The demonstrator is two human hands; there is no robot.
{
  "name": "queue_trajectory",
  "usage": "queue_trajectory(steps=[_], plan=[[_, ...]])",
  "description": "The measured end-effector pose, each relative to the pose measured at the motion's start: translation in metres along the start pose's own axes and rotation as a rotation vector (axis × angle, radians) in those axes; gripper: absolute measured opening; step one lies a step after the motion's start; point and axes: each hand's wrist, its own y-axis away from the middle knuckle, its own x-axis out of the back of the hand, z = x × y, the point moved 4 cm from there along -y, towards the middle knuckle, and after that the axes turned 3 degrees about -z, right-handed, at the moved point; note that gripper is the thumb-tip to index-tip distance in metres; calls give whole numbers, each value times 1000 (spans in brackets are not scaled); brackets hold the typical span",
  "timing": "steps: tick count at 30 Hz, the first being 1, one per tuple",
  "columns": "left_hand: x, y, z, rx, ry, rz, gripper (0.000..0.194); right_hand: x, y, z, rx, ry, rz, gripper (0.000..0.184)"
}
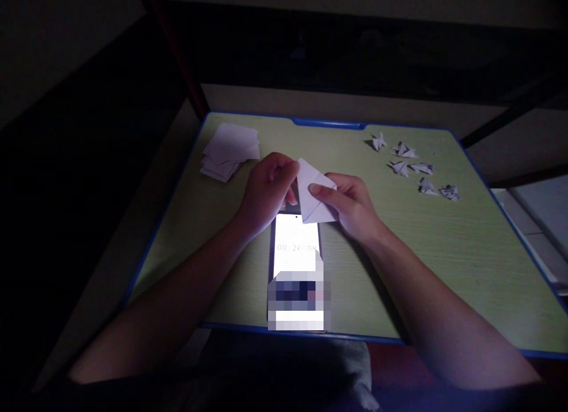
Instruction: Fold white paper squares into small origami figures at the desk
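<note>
A folded sheet of white paper with crease lines is held up between both hands, above the top end of a lit phone. My left hand pinches its upper left corner between thumb and fingers. From the other side my right hand grips the paper, thumb lying flat across the front and the fingers behind it, mostly hidden. The phone lies flat below the paper, its bright screen showing a running-style time readout; its lower part is blurred out.
A stack of white paper sheets lies at the table's back left. Several small folded paper figures sit at the back right. The greenish table has a blue edge. White boxlike surfaces stand beyond its right side.
</note>
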Motion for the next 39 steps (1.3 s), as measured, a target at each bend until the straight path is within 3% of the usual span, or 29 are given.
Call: queue_trajectory(steps=[9,21,33,39], plan=[[2,2,5,-93,-6,0,21,0,0,-1,7,9,13,28],[2,3,7,-48,-23,101,27,-4,1,-3,-8,21,-11,31],[6,2,1,-14,37,111,21,-6,2,-4,-12,29,-27,34],[21,-5,9,23,124,259,25,-6,2,-5,-55,35,-24,36]])
